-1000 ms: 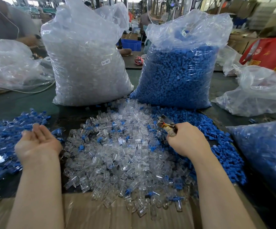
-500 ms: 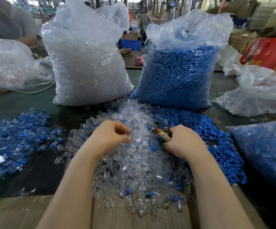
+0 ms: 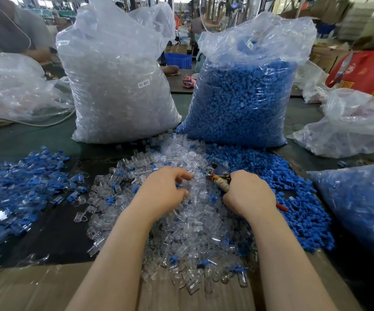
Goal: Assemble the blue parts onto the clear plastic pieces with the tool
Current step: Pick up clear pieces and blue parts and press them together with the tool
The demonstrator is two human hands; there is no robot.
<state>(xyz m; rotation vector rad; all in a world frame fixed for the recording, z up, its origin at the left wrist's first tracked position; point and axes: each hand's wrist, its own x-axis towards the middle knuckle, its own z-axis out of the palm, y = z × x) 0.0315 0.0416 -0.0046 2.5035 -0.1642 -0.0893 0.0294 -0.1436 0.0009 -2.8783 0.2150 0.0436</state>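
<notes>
A heap of clear, colourless plastic pieces glints white at centre, flecked with bright blue. To its right spreads a solid cobalt-blue pile of small plastic parts. On the left, a scatter of mixed blue-and-clear assembled pieces lies on the dark green-black tabletop. Behind stand a tall transparent bag of frosted whitish clear pieces bearing a white label with dark lettering, and a transparent bag packed with uniform blue parts. The silver metal tool with a tan-wrapped, red-tipped handle shows orange near its head. Brown cardboard lines the near edge; a red bag with yellow characters sits far right.
</notes>
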